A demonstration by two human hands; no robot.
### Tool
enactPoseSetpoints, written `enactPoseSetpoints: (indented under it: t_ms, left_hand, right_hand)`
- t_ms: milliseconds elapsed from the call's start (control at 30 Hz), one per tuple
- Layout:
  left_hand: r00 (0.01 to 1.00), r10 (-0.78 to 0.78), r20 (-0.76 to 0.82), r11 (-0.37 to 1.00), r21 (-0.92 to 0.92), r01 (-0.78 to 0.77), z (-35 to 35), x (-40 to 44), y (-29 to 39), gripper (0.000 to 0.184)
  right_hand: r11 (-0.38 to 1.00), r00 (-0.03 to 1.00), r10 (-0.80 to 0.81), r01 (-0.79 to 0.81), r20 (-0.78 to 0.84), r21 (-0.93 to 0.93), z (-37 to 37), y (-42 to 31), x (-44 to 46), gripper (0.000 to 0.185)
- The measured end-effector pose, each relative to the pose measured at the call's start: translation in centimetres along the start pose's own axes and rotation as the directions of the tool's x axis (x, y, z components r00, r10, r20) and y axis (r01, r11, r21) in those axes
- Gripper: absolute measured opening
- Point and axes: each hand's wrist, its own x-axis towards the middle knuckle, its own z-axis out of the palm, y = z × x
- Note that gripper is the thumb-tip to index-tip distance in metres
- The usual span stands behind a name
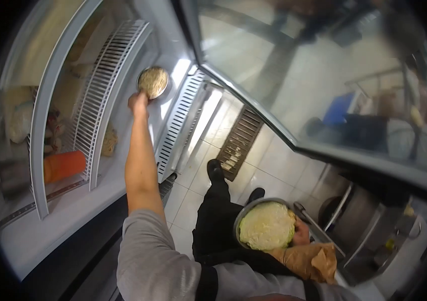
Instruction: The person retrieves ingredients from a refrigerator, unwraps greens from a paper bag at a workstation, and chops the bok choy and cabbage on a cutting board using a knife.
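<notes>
My left arm stretches into an upright fridge with its glass door open. My left hand (139, 102) is closed on the near edge of a round metal container (153, 83) filled with pale, shredded-looking food, at the fridge's bottom. Low in front of my body, my right hand (301, 233) grips the right side of a round metal bowl (238, 228). A large piece of pale green cabbage (267, 226) fills that bowl. A crumpled brown paper bag (313, 261) lies against my right forearm, just below the hand; how it is held is hidden.
White wire shelves (111, 75) fill the fridge's left side, with an orange container (64, 166) on one. The open glass door (293, 95) spans the upper right. A brown floor grate (238, 143) lies by my feet. Metal kitchen equipment (374, 236) stands at right.
</notes>
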Motion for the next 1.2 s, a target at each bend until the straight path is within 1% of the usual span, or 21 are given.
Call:
enactPoseSetpoints:
  t_ms: [33, 67, 100, 133, 167, 200, 233, 300, 333, 467, 500, 533, 567, 600, 667, 733, 800, 933, 1033, 1100, 1200]
  left_hand:
    - [0.995, 0.086, 0.046, 0.996, -0.034, -0.084, -0.6, -0.6, -1.9, 0.028]
    - [0.993, 0.113, 0.046, 0.942, 0.314, -0.122, -1.7, 0.0, -4.2, 0.024]
    - [0.988, 0.064, 0.140, 0.997, 0.027, -0.069, -1.9, -3.7, -2.3, 0.021]
    - [0.983, 0.028, 0.182, 0.998, 0.051, -0.038, -2.0, -6.1, -1.0, 0.020]
    - [0.972, 0.039, 0.234, 0.998, 0.029, -0.047, -1.9, -8.3, 0.1, 0.020]
    - [0.962, 0.013, 0.273, 0.977, 0.200, -0.070, -1.6, -7.9, -1.6, 0.022]
    - [0.944, -0.014, 0.330, 0.992, 0.122, -0.028, -1.1, -11.2, -0.5, 0.024]
    - [0.883, -0.006, 0.469, 0.970, 0.216, -0.108, 1.0, -13.9, -1.2, 0.026]
    - [0.861, 0.163, 0.482, 0.884, 0.317, -0.345, 4.0, -13.5, -3.1, 0.028]
    - [0.647, 0.057, 0.761, 0.972, 0.106, -0.210, 8.4, -26.5, 10.1, 0.022]
    - [0.586, 0.192, 0.787, 0.917, 0.070, -0.394, 10.0, -25.9, 9.6, 0.022]
    - [0.534, 0.207, 0.820, 0.881, 0.081, -0.466, 9.7, -28.6, 13.7, 0.024]
    - [0.450, 0.321, 0.833, 0.753, 0.063, -0.655, 12.5, -26.9, 12.2, 0.026]
    - [0.433, 0.325, 0.841, 0.732, 0.067, -0.678, 12.4, -29.7, 15.7, 0.037]
    - [0.336, 0.357, 0.871, 0.720, -0.027, -0.694, 14.6, -32.0, 17.8, 0.033]
    - [0.322, 0.284, 0.903, 0.805, -0.042, -0.591, 13.2, -35.5, 22.1, 0.027]
    - [0.287, 0.320, 0.903, 0.763, -0.066, -0.643, 12.9, -36.8, 24.6, 0.023]
    - [0.266, 0.319, 0.910, 0.816, -0.121, -0.565, 13.1, -37.9, 26.8, 0.016]
    - [0.263, 0.368, 0.892, 0.765, -0.130, -0.631, 15.1, -36.6, 26.8, 0.015]
    - [0.243, 0.413, 0.878, 0.722, -0.153, -0.675, 14.7, -37.5, 28.0, 0.015]
    - [0.271, 0.419, 0.867, 0.748, -0.160, -0.644, 17.3, -41.1, 29.4, 0.025]
  right_hand:
    - [0.982, 0.998, -0.049, 0.055, 0.041, -0.183, 0.2, -1.8, 0.3, 0.022]
    - [0.988, 0.998, -0.054, 0.059, 0.044, -0.142, 0.3, -1.1, 0.5, 0.021]
    - [0.978, 0.997, -0.022, 0.036, 0.072, -0.204, -0.3, -1.3, 0.9, 0.019]
    - [0.991, 0.994, -0.075, 0.083, 0.080, -0.104, 0.3, -3.6, 1.0, 0.019]
    - [0.963, 0.978, -0.158, 0.183, 0.138, -0.196, -0.3, -5.1, 1.5, 0.017]
    - [0.980, 0.982, -0.124, 0.144, 0.146, -0.134, -0.6, -5.3, 0.9, 0.021]
    - [0.969, 0.994, -0.046, 0.069, 0.099, -0.239, -1.3, -6.3, 0.1, 0.018]
    - [0.983, 0.997, -0.074, 0.076, 0.017, -0.169, -2.2, -9.2, -1.1, 0.016]
    - [0.986, 0.993, -0.121, 0.120, -0.005, -0.112, -3.4, -10.9, -1.5, 0.015]
    - [0.937, 0.936, -0.314, 0.280, -0.156, -0.207, -6.0, -14.1, -4.1, 0.014]
    - [0.940, 0.916, -0.333, 0.305, -0.224, -0.150, -5.7, -13.5, -4.3, 0.015]
    - [0.941, 0.898, -0.337, 0.325, -0.282, -0.088, -5.0, -13.0, -4.4, 0.016]
    - [0.934, 0.870, -0.344, 0.355, -0.354, -0.035, -4.5, -12.6, -4.4, 0.016]
    - [0.924, 0.843, -0.379, 0.370, -0.383, -0.099, -4.5, -12.1, -4.8, 0.016]
    - [0.913, 0.818, -0.319, 0.401, -0.479, 0.076, -3.4, -14.0, -6.9, 0.015]
    - [0.907, 0.793, -0.332, 0.418, -0.511, 0.060, -2.2, -13.8, -8.0, 0.014]
    - [0.897, 0.756, -0.355, 0.442, -0.550, 0.029, -1.7, -13.8, -8.4, 0.014]
    - [0.890, 0.707, -0.346, 0.455, -0.617, 0.023, -1.6, -13.3, -9.3, 0.014]
    - [0.870, 0.648, -0.422, 0.487, -0.635, -0.081, -2.1, -12.7, -9.3, 0.014]
    - [0.876, 0.675, -0.324, 0.478, -0.662, 0.059, -2.7, -13.2, -10.0, 0.014]
    - [0.857, 0.699, -0.330, 0.503, -0.635, 0.108, -8.3, -12.3, -11.4, 0.014]
